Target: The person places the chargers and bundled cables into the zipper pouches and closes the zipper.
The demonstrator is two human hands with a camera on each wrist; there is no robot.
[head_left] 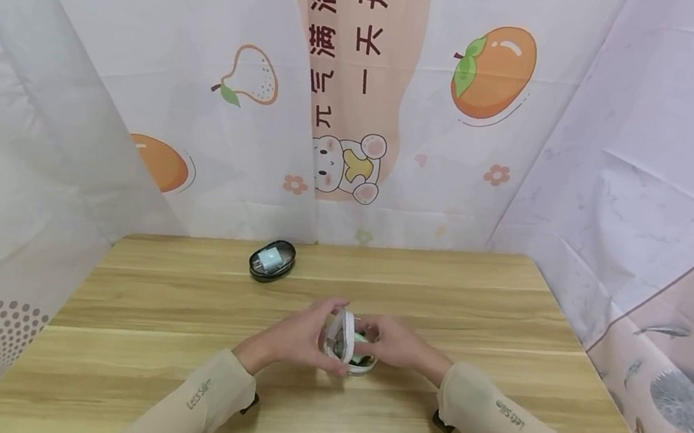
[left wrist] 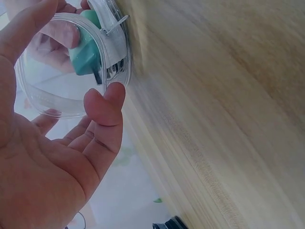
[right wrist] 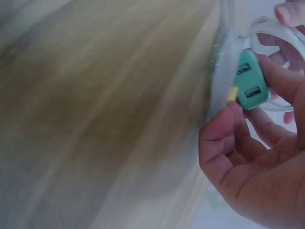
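A small clear plastic case [head_left: 361,369] with a whitish rim stands on the table with its lid [head_left: 350,338] tilted up. My left hand [head_left: 304,335] holds that lid by its edge, thumb on one side and fingers on the other. Inside the case, my right hand [head_left: 398,342] pinches a green USB charger [right wrist: 252,86] with two ports. The charger [left wrist: 86,57] shows its metal prongs in the left wrist view. Beside it in the right wrist view is a small yellow piece [right wrist: 232,94], partly hidden by a fingertip.
A black oval case [head_left: 272,261] with a pale blue charger in it lies towards the back of the wooden table [head_left: 169,309]. Printed cloth curtains [head_left: 449,172] hang behind the table and along both sides.
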